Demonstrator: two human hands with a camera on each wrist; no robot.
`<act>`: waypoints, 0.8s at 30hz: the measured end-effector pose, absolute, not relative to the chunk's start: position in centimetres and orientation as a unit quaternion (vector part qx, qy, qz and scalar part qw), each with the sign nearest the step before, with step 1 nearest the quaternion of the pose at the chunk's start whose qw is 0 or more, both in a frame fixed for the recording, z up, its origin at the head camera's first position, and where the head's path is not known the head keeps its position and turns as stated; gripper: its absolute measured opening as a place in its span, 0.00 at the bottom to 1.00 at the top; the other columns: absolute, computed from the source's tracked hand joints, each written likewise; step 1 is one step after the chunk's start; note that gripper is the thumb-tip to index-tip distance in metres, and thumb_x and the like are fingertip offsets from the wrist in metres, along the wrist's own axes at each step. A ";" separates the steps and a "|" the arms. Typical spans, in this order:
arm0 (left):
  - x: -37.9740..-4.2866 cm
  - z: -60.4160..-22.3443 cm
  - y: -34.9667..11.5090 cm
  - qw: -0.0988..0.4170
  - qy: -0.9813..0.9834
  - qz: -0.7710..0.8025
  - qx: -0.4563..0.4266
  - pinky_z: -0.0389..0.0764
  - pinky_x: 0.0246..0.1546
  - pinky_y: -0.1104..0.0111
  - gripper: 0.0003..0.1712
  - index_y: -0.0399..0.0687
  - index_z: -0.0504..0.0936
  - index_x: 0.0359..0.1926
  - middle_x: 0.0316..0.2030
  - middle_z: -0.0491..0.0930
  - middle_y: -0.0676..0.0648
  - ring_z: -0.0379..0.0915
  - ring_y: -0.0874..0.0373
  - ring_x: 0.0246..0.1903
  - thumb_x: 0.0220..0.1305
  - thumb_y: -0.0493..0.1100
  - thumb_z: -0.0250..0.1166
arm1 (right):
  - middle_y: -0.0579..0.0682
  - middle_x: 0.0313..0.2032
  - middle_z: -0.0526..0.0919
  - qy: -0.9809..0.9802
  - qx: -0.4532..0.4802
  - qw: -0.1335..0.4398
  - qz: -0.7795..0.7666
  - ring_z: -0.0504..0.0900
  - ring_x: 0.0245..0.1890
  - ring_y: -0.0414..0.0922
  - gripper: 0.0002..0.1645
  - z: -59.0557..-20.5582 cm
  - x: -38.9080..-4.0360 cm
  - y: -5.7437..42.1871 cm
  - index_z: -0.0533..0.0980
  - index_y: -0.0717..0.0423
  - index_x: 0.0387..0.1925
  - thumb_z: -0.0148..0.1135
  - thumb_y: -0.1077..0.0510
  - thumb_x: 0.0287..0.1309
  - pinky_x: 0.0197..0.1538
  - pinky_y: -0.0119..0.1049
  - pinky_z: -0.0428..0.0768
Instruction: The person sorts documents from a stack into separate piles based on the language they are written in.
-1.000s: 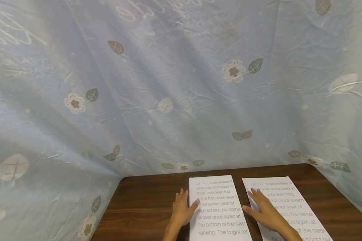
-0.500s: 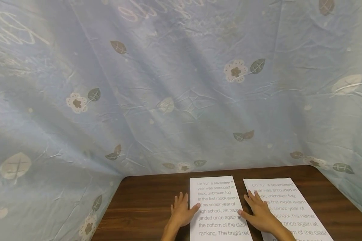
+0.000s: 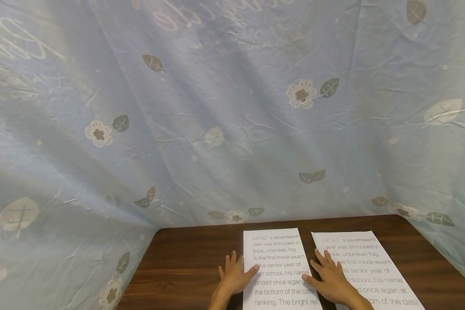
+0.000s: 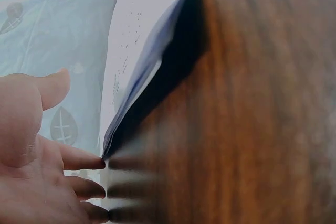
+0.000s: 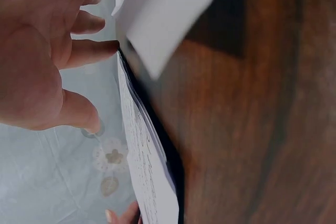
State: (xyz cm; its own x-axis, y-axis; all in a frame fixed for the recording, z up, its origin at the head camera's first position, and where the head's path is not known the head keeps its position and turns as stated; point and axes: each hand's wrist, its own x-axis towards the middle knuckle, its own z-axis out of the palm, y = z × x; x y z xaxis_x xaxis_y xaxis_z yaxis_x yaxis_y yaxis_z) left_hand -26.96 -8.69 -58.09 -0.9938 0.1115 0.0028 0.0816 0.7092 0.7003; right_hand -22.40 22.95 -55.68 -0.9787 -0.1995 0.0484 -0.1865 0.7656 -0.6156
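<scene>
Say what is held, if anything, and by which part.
Nothing is gripped; the left hand and right hand flank the left paper stack at its sides.

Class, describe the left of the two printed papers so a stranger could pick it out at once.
Start at the brown wood-grained table before the blue leaf-patterned cloth. On it lie the left paper and the right paper, white and similarly printed. Only the left one lies between the left hand and the right hand.
</scene>
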 end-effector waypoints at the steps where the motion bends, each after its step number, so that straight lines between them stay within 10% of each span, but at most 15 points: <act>1: -27.0 -58.2 -8.7 0.018 0.924 0.377 0.053 0.32 0.73 0.18 0.55 0.30 0.70 0.75 0.80 0.54 0.22 0.40 0.20 0.82 0.69 0.72 0.64 | 0.78 0.79 0.55 0.940 -0.104 0.009 -0.326 0.43 0.80 0.81 0.46 -55.6 -22.3 22.9 0.74 0.80 0.65 0.66 0.39 0.71 0.69 0.91 0.41; 24: -27.1 -58.6 -9.0 0.012 0.917 0.394 0.065 0.32 0.72 0.17 0.54 0.34 0.71 0.75 0.79 0.56 0.21 0.41 0.20 0.81 0.68 0.73 0.64 | 0.79 0.79 0.56 0.933 -0.096 0.020 -0.345 0.44 0.80 0.82 0.43 -55.7 -22.1 22.4 0.77 0.76 0.64 0.65 0.39 0.71 0.69 0.90 0.38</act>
State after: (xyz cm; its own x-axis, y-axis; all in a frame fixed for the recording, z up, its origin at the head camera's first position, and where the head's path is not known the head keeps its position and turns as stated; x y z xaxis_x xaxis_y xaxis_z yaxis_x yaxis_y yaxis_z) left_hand -27.11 -8.96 -58.65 -0.9912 0.1287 0.0296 0.1100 0.6811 0.7239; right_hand -22.10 22.42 -55.73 -0.9808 -0.1927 0.0298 -0.1657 0.7433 -0.6481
